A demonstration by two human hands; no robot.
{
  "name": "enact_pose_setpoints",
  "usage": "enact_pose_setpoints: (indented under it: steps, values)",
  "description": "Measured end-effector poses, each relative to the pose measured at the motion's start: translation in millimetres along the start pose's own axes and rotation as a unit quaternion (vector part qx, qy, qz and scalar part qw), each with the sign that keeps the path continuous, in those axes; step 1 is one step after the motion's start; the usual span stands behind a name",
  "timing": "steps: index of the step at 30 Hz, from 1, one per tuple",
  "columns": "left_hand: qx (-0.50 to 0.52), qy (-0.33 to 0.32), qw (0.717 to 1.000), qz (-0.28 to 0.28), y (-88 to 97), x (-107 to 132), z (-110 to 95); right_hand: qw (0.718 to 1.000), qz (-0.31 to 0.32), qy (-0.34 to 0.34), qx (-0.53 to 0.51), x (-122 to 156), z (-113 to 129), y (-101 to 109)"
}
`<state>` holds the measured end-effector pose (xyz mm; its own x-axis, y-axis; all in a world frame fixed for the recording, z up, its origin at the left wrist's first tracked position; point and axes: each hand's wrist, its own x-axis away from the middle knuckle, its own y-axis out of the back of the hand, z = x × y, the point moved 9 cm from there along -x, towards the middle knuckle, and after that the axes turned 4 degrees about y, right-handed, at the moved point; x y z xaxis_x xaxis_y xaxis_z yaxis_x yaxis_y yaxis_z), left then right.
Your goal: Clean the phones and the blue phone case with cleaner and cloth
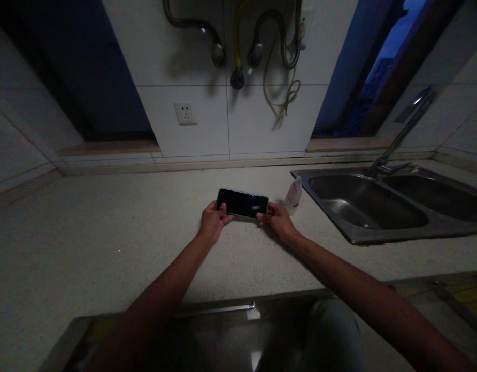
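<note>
A smartphone with a dark screen is held sideways above the pale countertop. My left hand grips its left end, the thumb lying over the front edge. At the other end my right hand is closed on it, thumb at the lower right corner. The fingers behind the phone are partly hidden. Just beyond my right hand stands a small crumpled clear plastic bag or wrapper with reddish print; what it holds I cannot make out.
To the right is a double steel sink with a tall faucet. Hoses and pipe valves hang on the tiled wall above a socket. A drawer or cabinet handle runs below the counter's front edge.
</note>
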<state>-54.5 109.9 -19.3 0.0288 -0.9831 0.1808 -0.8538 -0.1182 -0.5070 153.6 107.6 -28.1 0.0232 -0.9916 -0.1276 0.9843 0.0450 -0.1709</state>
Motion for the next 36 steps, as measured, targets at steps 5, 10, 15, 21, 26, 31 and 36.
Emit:
enact_pose_setpoints:
  steps: [5, 10, 15, 21, 26, 31, 36]
  values:
    - [0.01, -0.003, 1.0, 0.005, 0.6, -0.8, -0.9, 1.0, 0.014, -0.019, -0.001, 0.3, 0.4, -3.1]
    - [0.055, -0.01, 0.998, -0.022, 10.5, -4.4, -6.8, 0.992, 0.096, -0.072, -0.049, 9.5, 4.1, -25.1]
    - [0.102, -0.009, 0.994, -0.04, 13.8, -6.3, -9.8, 0.979, 0.136, -0.12, -0.097, 20.8, 4.9, -37.8]
    - [0.04, -0.019, 0.997, 0.067, -17.2, 7.3, -10.2, 0.95, 0.269, -0.16, -0.009, 43.5, -0.8, -59.7]
    - [-0.133, -0.048, 0.99, 0.02, -14.2, 15.7, -5.6, 0.939, 0.296, -0.131, 0.116, 54.9, -6.0, -67.7]
    - [-0.355, -0.118, 0.926, -0.052, -8.5, 18.8, -13.0, 0.931, 0.29, -0.061, 0.215, 56.4, 1.2, -67.0]
    - [-0.504, -0.137, 0.849, -0.082, -16.4, 18.8, -10.5, 0.898, 0.252, -0.011, 0.36, 51.4, 10.1, -61.9]
